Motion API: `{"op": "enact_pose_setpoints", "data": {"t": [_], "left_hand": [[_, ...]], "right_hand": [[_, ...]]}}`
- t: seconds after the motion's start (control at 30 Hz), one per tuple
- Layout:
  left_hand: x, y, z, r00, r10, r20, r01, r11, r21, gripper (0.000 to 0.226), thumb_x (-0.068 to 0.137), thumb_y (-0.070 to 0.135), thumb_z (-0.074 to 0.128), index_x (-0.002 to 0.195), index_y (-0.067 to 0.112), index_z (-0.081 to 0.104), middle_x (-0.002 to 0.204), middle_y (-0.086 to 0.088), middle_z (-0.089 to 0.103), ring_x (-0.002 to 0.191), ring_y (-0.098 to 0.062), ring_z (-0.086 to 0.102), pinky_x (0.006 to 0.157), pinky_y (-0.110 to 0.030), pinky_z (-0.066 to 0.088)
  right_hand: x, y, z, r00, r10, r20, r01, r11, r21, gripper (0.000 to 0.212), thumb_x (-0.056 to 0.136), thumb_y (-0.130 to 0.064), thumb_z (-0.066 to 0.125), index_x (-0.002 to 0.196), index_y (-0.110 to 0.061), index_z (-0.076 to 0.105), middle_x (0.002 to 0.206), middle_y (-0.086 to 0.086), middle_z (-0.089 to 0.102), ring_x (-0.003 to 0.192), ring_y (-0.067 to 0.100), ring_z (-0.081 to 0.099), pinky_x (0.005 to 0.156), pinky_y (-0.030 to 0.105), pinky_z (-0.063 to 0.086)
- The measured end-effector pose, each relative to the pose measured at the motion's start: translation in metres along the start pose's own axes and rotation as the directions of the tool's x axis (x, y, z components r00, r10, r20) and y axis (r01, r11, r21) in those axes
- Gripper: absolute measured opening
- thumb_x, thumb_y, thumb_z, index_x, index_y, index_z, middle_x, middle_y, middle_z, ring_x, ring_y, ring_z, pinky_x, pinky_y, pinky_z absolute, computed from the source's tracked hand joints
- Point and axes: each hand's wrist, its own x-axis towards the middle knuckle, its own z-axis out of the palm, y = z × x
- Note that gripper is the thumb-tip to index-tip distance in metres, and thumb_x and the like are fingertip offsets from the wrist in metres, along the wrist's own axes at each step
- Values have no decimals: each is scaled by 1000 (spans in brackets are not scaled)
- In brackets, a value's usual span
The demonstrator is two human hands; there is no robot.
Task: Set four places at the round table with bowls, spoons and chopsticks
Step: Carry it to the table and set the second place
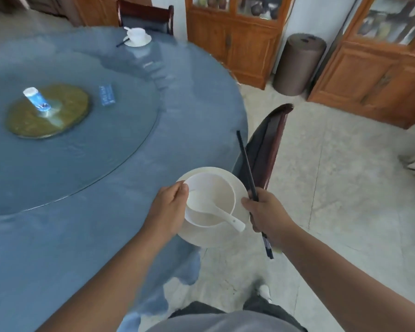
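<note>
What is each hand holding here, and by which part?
Left hand grips the bowl and plate by their left rim; right hand holds the chopsticks near their lower end.

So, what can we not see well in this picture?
- Far setting, head view: too small and blurred to tell whether its chopsticks are a pair.
- Plate: underside hidden; left hand covers its rim.
- Chopsticks: middle hidden inside right hand.
- Table: left side cut off.

Both forearms are bare, without sleeves. At the bottom of the frame shows a plain grey fabric shirt (225, 323), above it dark trousers (256, 305) and a white shoe (265, 291).
</note>
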Motion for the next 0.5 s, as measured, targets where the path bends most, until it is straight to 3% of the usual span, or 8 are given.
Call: {"op": "enact_pose_setpoints", "data": {"t": [0.07, 0.13, 0.27, 0.4, 0.5], "left_hand": [[15, 12, 19, 994, -73, -79, 73, 997, -15, 34, 99, 41, 37, 82, 18, 56, 85, 5, 59, 76, 3, 54, 65, -16, 40], [27, 25, 34, 979, -130, -158, 123, 991, -52, 30, 99, 39, 38, 78, 25, 55, 84, 11, 57, 76, 7, 54, 62, -9, 36], [53, 35, 57, 934, -243, -262, 210, 967, -148, 30, 97, 44, 38, 72, 41, 55, 96, 9, 56, 86, -5, 55, 72, -26, 39], [90, 30, 65, 893, -310, -326, 268, 949, -169, 31, 101, 35, 37, 73, 31, 51, 101, -20, 59, 93, -36, 56, 81, -42, 45], [118, 16, 69, 864, -326, -384, 278, 944, -177, 28, 102, 36, 35, 86, 28, 57, 100, -16, 59, 88, -30, 56, 78, -37, 44]], "right_hand": [[32, -15, -21, 998, -33, 53, 37, 996, -83, 10, 94, -16, 53, 86, -17, 58, 62, 2, 52, 49, 17, 44, 43, 28, 36], [61, -28, -36, 993, -71, 98, 88, 979, -184, 9, 93, -19, 55, 86, -21, 60, 73, 3, 62, 64, 22, 56, 54, 32, 47], [125, -50, -48, 979, -28, 203, 84, 959, -271, 6, 92, -22, 58, 89, -19, 62, 58, 1, 53, 49, 17, 46, 44, 27, 37], [189, -71, -37, 938, 38, 344, 69, 953, -295, 5, 91, -22, 58, 95, -19, 61, 40, -9, 43, 34, 11, 37, 39, 23, 32], [230, -84, -20, 920, -15, 392, 185, 898, -400, 7, 90, -27, 59, 86, -22, 60, 51, -3, 51, 41, 15, 45, 37, 22, 34]]}}
